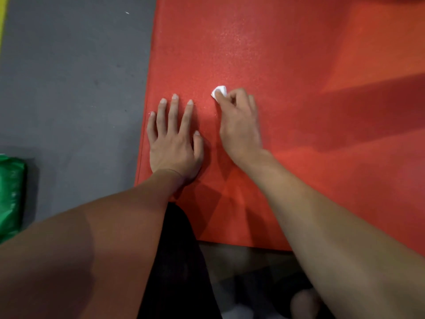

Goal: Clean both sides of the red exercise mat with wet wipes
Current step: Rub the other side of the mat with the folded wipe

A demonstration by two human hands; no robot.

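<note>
Red exercise mat (299,111) lies flat on the grey floor (69,77), its long axis running from 6 o'clock toward 12 o'clock, left edge just beside the left hand. Right hand (239,125) pinches a small wadded white wet wipe (219,91) between curled fingers and thumb, pressing it to the mat. Left hand (174,139) rests flat, fingers straight and spread, bracing the mat at 9 o'clock of the wipe. Unwiped surface extends mainly toward 12 and 3 o'clock, so the right hand is judged better placed to stroke that way. Green packet (10,194) sits on the floor at 8 o'clock, well apart.
</note>
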